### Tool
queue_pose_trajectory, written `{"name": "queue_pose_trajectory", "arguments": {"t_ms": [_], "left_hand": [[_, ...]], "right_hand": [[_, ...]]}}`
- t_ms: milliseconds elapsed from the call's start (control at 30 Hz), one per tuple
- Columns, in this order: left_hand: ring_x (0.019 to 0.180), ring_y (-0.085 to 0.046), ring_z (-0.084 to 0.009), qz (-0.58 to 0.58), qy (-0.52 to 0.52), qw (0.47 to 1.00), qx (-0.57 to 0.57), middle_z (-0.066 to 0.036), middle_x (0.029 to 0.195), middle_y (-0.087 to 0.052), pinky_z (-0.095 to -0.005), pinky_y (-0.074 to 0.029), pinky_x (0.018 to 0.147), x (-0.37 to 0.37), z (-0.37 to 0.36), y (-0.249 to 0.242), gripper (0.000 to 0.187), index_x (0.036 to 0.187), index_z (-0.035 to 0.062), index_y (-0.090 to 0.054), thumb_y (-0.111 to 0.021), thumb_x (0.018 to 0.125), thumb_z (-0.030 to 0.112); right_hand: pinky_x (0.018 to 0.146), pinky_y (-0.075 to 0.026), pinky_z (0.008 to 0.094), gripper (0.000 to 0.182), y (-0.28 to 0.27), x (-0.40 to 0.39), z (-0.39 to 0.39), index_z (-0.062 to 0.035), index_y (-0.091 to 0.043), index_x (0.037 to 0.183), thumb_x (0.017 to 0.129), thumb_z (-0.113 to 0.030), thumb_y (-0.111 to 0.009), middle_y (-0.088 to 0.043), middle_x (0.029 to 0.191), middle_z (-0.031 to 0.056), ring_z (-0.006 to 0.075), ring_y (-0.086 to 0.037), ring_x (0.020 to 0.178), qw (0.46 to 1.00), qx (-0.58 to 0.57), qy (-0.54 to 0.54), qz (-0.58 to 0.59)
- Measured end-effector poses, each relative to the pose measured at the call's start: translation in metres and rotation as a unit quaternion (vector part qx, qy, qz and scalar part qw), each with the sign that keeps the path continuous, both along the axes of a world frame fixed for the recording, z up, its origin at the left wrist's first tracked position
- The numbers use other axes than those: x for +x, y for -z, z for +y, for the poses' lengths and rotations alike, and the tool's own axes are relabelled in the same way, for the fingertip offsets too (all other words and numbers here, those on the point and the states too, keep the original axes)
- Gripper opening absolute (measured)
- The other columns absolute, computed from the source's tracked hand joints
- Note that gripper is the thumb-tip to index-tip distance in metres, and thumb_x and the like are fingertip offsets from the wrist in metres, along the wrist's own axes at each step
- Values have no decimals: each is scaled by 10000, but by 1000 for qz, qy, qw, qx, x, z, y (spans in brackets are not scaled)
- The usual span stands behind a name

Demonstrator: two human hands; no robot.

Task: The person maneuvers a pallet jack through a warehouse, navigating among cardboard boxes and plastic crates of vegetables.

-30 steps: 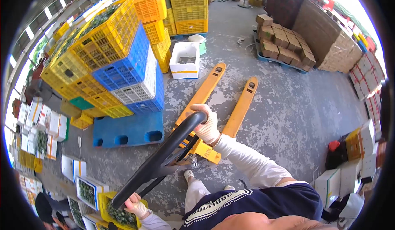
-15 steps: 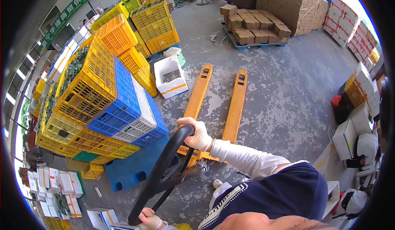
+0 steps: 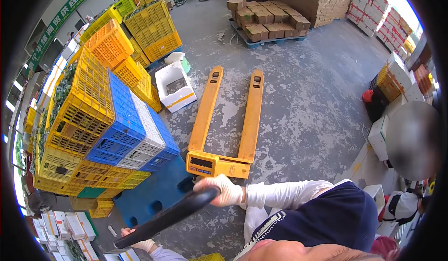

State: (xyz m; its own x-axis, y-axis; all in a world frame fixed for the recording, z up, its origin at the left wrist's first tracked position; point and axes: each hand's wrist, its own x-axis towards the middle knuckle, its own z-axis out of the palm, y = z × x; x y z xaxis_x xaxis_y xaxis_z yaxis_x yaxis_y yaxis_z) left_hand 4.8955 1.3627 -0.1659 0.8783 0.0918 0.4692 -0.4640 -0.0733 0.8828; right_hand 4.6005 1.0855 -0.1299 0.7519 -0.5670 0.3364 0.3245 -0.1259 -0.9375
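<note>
Since a second ago the pallet jack (image 3: 228, 121) has swung round, forks now pointing to 12 o'clock on bare concrete, blue pallet (image 3: 154, 193) with the crate stack (image 3: 100, 121) at 9. Right hand (image 3: 219, 191) and left hand (image 3: 137, 244) both wrapped tight round the black handle loop (image 3: 165, 214). Looks heavy, stiff steel, so grip the loop's ends.

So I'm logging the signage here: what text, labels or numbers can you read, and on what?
Green wall banner, white Chinese characters: partly legible, about "宁绿蔬商贸供应链"; not certain.
Dark label plate on the yellow pallet jack: too small to read.
White boxes at lower left: print too blurred.
Cardboard cartons: no readable text.
</note>
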Motion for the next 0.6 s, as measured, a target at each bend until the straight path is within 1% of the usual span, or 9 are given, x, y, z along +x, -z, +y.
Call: {"name": "queue_pose_trajectory", "arguments": {"t_ms": [67,133,167,233,333,367,400,500,600], "left_hand": [[558,-418,-115,-10,-56,998,22,15,646,-405,-260,-393,544,17,-20,-10,330,733,99,-470,-522,929,359],[558,-419,-113,-7,-64,998,27,16,645,-404,-259,-392,543,17,-32,-16,330,729,103,-469,-525,929,361],[558,-419,-112,-13,-66,997,35,17,644,-404,-259,-391,542,14,-39,-15,331,727,106,-469,-526,928,362],[558,-419,-111,-17,-52,997,48,18,643,-404,-258,-390,541,9,-49,-15,332,723,110,-468,-529,928,363],[558,-420,-108,-5,-35,997,70,21,641,-404,-257,-389,540,0,-61,-9,333,718,117,-467,-533,928,366],[558,-420,-108,-4,-28,997,71,21,641,-404,-257,-388,539,-2,-62,-7,333,716,119,-466,-535,928,367],[558,-420,-107,0,-23,997,70,22,640,-404,-257,-388,539,-2,-59,-6,334,714,121,-466,-536,928,368],[558,-420,-104,21,-19,998,56,24,638,-404,-256,-387,537,4,-43,-3,336,708,128,-464,-541,927,371],[558,-421,-102,65,-7,998,24,26,636,-404,-255,-385,536,19,-23,-1,338,703,135,-463,-545,927,374]], "right_hand": [[672,-506,293,255,-1,-30,37,-85,-636,1017,768,-105,-690,-661,811,69,193,-656,735,993,9,-116,-14],[615,-483,317,216,15,-32,63,-96,-625,976,766,-129,-665,-637,765,83,249,-635,684,989,33,-141,12],[615,-483,317,216,18,-37,71,-96,-625,976,766,-129,-665,-637,765,83,249,-635,684,992,52,-111,9],[585,-468,339,193,21,-50,78,-106,-612,948,760,-136,-646,-619,738,94,283,-612,654,993,9,-111,-30],[546,-436,365,226,22,-72,105,-105,-604,911,690,-124,-643,-597,683,99,318,-580,621,991,-14,-132,-34],[551,-433,371,264,21,-76,110,-95,-618,904,697,-227,-713,-589,662,117,331,-565,619,990,-4,-139,-28],[551,-433,371,264,22,-80,111,-95,-618,904,697,-227,-713,-589,662,117,331,-565,619,991,-3,-133,-31],[556,-446,371,245,19,-74,113,-107,-601,890,649,-109,-645,-595,670,111,328,-585,631,996,-20,-86,-28],[570,-466,356,172,9,-62,113,-94,-600,906,744,-118,-653,-618,709,124,313,-610,649,1000,-10,-14,-3]]}}
